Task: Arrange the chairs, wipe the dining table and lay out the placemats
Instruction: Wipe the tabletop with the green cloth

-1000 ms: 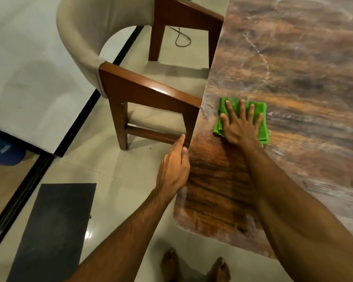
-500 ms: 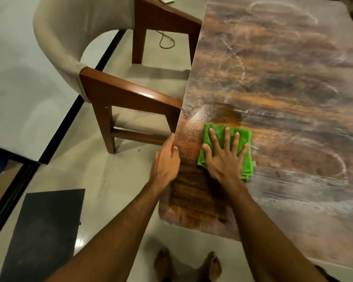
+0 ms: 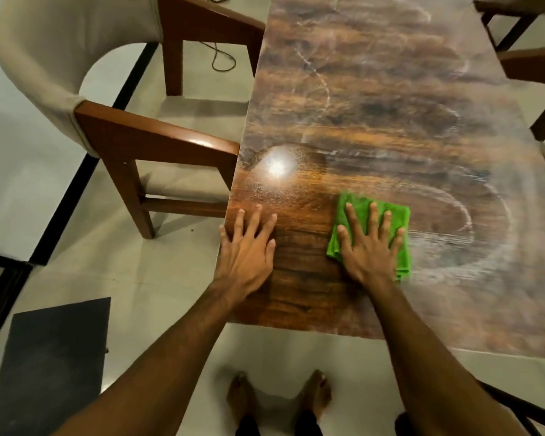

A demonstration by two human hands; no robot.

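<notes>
The dining table (image 3: 390,127) has a glossy brown wood-grain top with whitish smear arcs across its far and right parts. A folded green cloth (image 3: 359,209) lies on the near part of the top. My right hand (image 3: 370,247) presses flat on the cloth with its fingers spread. My left hand (image 3: 249,247) lies flat on the table's near left corner, fingers apart, holding nothing. A beige upholstered chair with wooden arms (image 3: 123,136) stands at the table's left side, its arms reaching the table edge. No placemats are in view.
A second wooden chair (image 3: 535,67) shows at the far right edge. A dark floor mat (image 3: 54,363) lies on the pale tiles at lower left. A thin cable (image 3: 222,59) loops on the floor under the left chair. My bare feet (image 3: 280,398) stand below the table's near edge.
My right hand has slid the green cloth to the right along the near part of the table. My left hand has moved from gripping the table's left edge to lying flat on the corner.
</notes>
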